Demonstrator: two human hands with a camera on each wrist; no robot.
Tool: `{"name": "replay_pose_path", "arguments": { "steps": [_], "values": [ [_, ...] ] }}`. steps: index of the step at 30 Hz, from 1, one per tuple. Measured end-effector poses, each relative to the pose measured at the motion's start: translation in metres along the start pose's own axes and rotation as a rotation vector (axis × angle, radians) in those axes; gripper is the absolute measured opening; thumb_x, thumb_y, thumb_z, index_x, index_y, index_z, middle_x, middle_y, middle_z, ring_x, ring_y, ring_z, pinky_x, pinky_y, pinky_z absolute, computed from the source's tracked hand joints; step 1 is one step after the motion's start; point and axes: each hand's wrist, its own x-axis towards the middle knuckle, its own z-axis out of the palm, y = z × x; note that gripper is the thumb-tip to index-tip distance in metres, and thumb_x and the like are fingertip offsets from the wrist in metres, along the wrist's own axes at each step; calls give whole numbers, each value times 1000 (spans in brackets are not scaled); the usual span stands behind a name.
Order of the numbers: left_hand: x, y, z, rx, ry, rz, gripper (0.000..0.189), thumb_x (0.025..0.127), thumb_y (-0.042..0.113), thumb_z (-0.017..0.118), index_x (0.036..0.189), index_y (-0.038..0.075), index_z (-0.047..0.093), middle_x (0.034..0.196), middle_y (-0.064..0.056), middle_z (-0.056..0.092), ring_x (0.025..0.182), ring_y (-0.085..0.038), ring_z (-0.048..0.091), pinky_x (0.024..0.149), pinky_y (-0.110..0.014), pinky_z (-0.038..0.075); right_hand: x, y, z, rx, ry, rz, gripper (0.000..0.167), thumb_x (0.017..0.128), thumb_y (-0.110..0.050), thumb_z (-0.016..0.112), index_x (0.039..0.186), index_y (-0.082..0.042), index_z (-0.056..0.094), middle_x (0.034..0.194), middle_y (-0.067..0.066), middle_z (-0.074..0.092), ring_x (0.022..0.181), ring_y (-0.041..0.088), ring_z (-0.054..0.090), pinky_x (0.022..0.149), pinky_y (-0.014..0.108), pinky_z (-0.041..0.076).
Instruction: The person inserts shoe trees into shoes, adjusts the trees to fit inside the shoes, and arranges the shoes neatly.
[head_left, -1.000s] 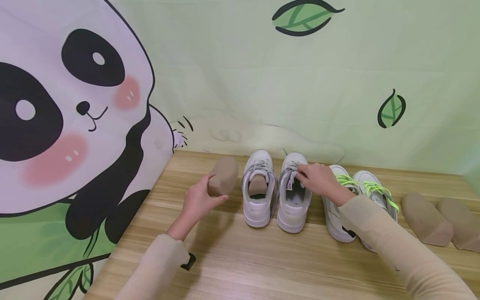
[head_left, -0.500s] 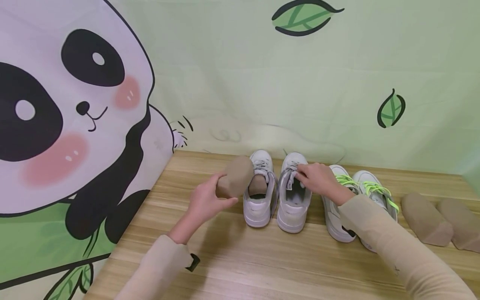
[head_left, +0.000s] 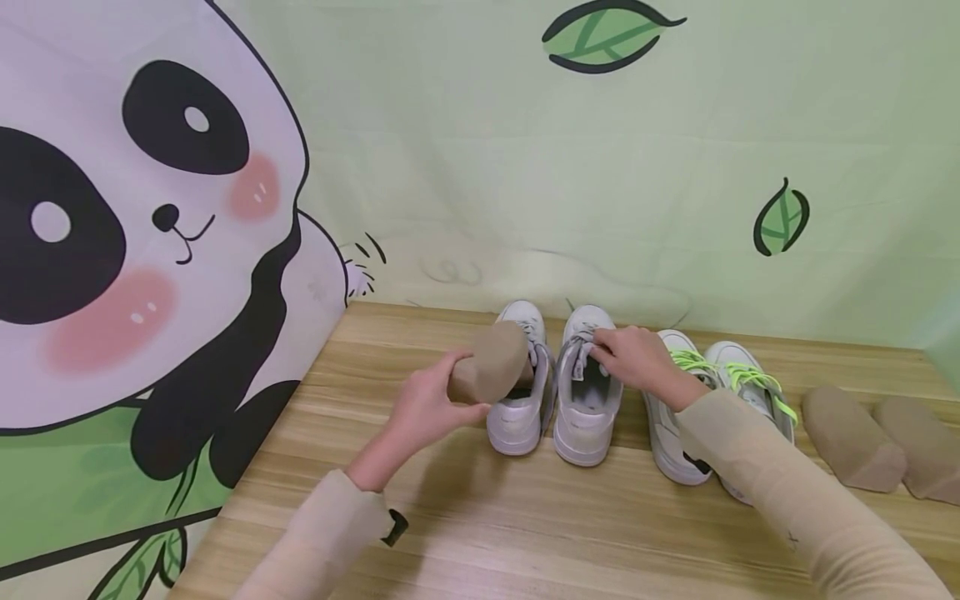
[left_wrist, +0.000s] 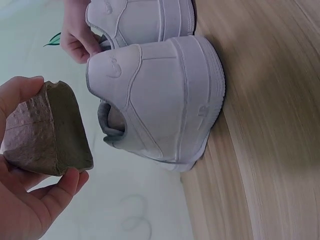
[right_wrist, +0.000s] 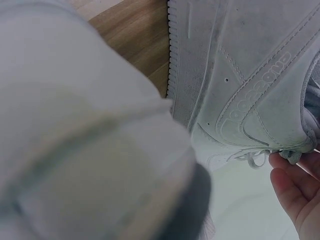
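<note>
My left hand (head_left: 427, 404) grips a brown moulded-pulp shoe insert (head_left: 501, 358) between thumb and fingers, over the left-hand white sneaker (head_left: 514, 429). In the left wrist view the insert (left_wrist: 42, 132) is apart from that sneaker's heel. Inside its opening, a brown insert (left_wrist: 116, 120) shows. Beside it stands another white sneaker (head_left: 585, 437) with grey laces and an open, dark interior. My right hand (head_left: 637, 357) pinches this second sneaker by its tongue and laces. In the right wrist view, the right hand's fingertips (right_wrist: 280, 160) are at the laces, while a blurred sleeve covers much of the picture.
A second pair of sneakers (head_left: 750, 392) with neon-green laces stands to the right, partly under my right forearm. Further right, two brown inserts (head_left: 855, 437) lie on the wooden surface (head_left: 510, 533). A printed panda backdrop (head_left: 465, 167) rises behind.
My left hand has moved right with the insert, from beside the left-hand sneaker to over its opening, and the insert's rounded end has tipped toward it. The right hand stays at the second sneaker.
</note>
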Motion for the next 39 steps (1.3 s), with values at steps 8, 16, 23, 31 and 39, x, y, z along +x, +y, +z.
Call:
{"name": "replay_pose_path", "arguments": {
  "steps": [8,16,23,31,39],
  "values": [
    [-1,6,4,-22,-34,15,68,62,36,76,121,16,49,110,-7,61,95,-23,58,78,-38,46,0,0,0,5,-5,-1,22,88,-26,51,69,-15,49,56,-3,48,50,13,43,46,26,30],
    [-2,12,8,-8,-49,61,68,61,37,76,121,19,49,108,-6,62,92,-22,59,78,-37,46,1,1,2,-10,45,-25,22,86,-25,54,68,-15,50,55,-3,48,51,14,44,48,29,33],
    [-3,18,10,5,-85,74,71,62,39,75,124,18,47,110,-7,61,94,-22,59,78,-37,46,1,0,1,1,34,-20,22,87,-25,52,68,-15,49,55,-3,46,51,14,43,48,27,32],
    [-4,25,11,0,-118,83,72,62,39,75,125,18,46,109,-10,62,94,-23,59,78,-37,46,1,2,2,-5,32,-22,22,87,-24,53,67,-14,48,54,-3,45,50,13,42,48,26,31],
    [-4,28,15,10,-164,108,72,62,40,74,125,18,46,108,-10,62,95,-23,59,79,-37,46,0,2,2,3,27,-12,23,86,-25,54,66,-14,48,55,-3,45,50,13,42,47,26,31]
  ]
}}
